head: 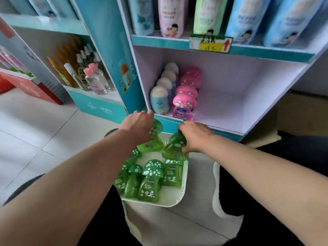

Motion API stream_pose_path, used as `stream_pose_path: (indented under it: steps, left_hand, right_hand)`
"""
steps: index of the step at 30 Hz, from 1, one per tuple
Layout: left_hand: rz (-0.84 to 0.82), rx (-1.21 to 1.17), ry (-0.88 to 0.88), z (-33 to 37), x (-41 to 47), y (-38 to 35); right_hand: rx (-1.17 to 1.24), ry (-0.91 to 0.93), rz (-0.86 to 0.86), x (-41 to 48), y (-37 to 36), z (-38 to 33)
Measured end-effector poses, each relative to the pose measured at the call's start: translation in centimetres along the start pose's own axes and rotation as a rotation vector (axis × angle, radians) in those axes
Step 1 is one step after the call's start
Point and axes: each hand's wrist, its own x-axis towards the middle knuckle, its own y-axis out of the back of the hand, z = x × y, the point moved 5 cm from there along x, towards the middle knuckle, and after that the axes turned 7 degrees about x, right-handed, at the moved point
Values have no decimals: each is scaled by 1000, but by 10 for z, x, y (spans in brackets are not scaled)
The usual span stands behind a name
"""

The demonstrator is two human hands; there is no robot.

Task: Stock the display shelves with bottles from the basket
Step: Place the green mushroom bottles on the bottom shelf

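Green bottles (152, 146) in L hand (137, 125), R hand (195, 137), over basket (185, 185).

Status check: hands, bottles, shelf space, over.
Both hands loaded: left hand grips a green bottle, right hand grips a second green bottle, above the basket. Room on shelf right of pink bottles; nothing in the way.

Price tag (210, 43): yellow and white with a red arrow, high above the right hand (195, 137).
Tall bottles (170, 16): blue, pink and green, in a row above the tag.
Clear bottles (95, 82): pink caps, up and left of the left hand (137, 125).
Amber bottles (60, 73): leaning, further left of the clear ones.
Red box (35, 91): on the floor, far left of the left hand.
Floor tiles (35, 139): pale, left of the left hand.
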Motion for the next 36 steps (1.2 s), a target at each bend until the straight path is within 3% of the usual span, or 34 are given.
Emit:
stream_pose_path:
  steps: [4,8,17,25,31,36]
  left_hand:
    - [58,-19,34,18,13,32]
    - [86,-38,70,39,34,60]
    - [129,-130,-16,111,121,83]
    - [119,-138,-82,162,220,65]
    - [95,-140,-60,166,283,43]
    - [156,-141,-149,176,321,33]
  right_hand:
    - [6,-36,104,-39,44,30]
    - [-143,-72,126,-54,76,55]
    - [-184,-79,154,-48,105,113]
    - [-52,-122,245,-17,96,143]
    - [-100,-160,297,-6,86,157]
    - [-52,-205,320,-1,91,163]
